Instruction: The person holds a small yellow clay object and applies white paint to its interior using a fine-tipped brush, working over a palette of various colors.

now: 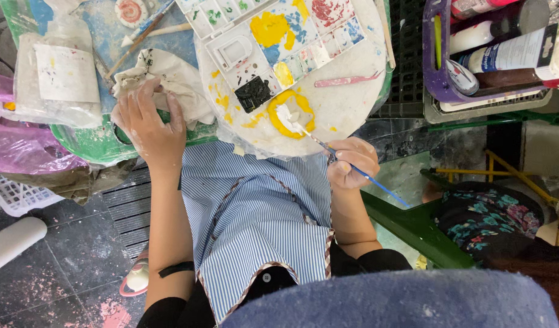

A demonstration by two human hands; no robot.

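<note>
Right hand point(351, 163) pinches a paintbrush point(328, 147), dabbing white, seemingly, onto a small piece point(293, 115); left hand point(150, 126), fingers spread, presses a rag point(170, 82).

A round board point(346, 109) rests on the person's lap with a paint palette point(273, 36) on its far part, a rag point(170, 79) just left under the left hand point(148, 127), and a basket point(437, 73) of paint bottles point(510, 51) to the right.

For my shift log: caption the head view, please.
Right hand dabs a blue-handled brush into white paint; left hand rests on a stained rag.
</note>
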